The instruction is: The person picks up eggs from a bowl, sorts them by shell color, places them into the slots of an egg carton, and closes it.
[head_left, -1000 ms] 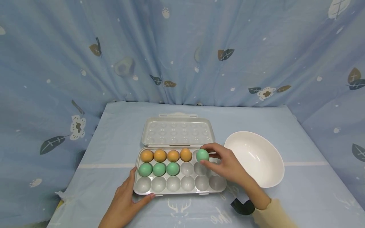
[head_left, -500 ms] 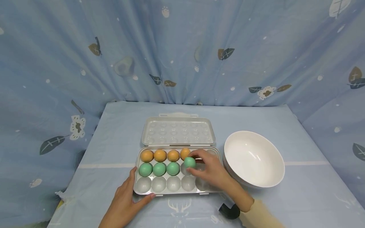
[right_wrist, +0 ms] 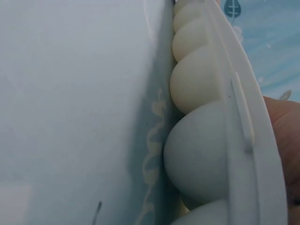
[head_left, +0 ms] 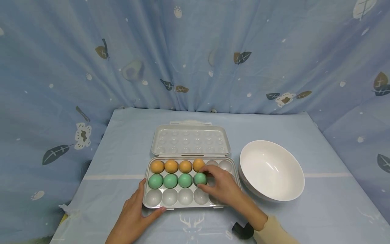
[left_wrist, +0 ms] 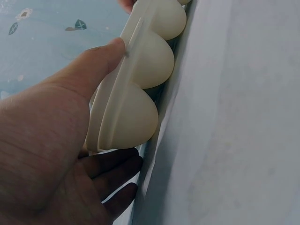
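In the head view, an open white egg box (head_left: 170, 205) lies on the table, its hinged lid (head_left: 191, 140) folded back. Several orange balls (head_left: 171, 166) fill the left part of its back row. Green balls (head_left: 170, 181) sit in the middle row. My right hand (head_left: 223, 185) has thumb and fingers around the rightmost green ball (head_left: 200, 178), which rests at the fourth cup of that row. My left hand (head_left: 131, 211) holds the box's front left corner, thumb on the front rim and fingers along the left side. The left wrist view shows the thumb (left_wrist: 105, 58) against the rim.
A large white bowl (head_left: 272, 170) stands right of the egg box, close to my right forearm. The front-row cups (head_left: 185, 196) hold nothing. A black strap piece (head_left: 242, 231) shows by the right wrist. A patterned blue curtain (head_left: 195, 57) hangs behind the table.
My right hand has carried the green ball left and forward toward me, from over the back row down to the fourth cup of the middle row. The left hand stays at the corner.
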{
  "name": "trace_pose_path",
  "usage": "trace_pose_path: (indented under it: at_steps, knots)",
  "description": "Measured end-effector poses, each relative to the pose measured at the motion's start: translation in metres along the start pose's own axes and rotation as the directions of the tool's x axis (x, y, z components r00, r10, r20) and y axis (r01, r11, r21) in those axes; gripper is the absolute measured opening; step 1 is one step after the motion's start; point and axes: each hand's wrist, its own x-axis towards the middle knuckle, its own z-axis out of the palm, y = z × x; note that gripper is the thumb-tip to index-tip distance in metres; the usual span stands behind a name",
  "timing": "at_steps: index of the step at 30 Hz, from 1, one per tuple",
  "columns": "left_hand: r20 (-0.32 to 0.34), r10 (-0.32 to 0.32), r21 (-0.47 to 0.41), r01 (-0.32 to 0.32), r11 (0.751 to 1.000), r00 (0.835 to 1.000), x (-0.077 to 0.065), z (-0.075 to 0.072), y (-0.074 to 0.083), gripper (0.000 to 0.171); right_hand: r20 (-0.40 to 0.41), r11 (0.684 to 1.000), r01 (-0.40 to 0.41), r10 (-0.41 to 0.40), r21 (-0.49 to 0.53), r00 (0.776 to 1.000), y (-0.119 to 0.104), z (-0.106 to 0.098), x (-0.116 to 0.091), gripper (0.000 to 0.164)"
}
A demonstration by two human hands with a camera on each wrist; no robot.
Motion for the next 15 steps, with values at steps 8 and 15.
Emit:
trace_pose_path:
  at_steps: [8,15]
  knots:
    - [-0.002,0.000,-0.003,0.000,1.000,1.000,-0.001,0.000,-0.001,0.110,0.022,0.998,0.037,-0.036,-0.048,0.999,-0.001,-0.006,0.003,0.043]
    - [0.011,-0.016,0.003,0.016,1.000,1.000,-0.001,-0.001,-0.001,0.110,0.024,0.995,0.021,-0.019,-0.097,1.000,-0.005,-0.040,0.018,0.045]
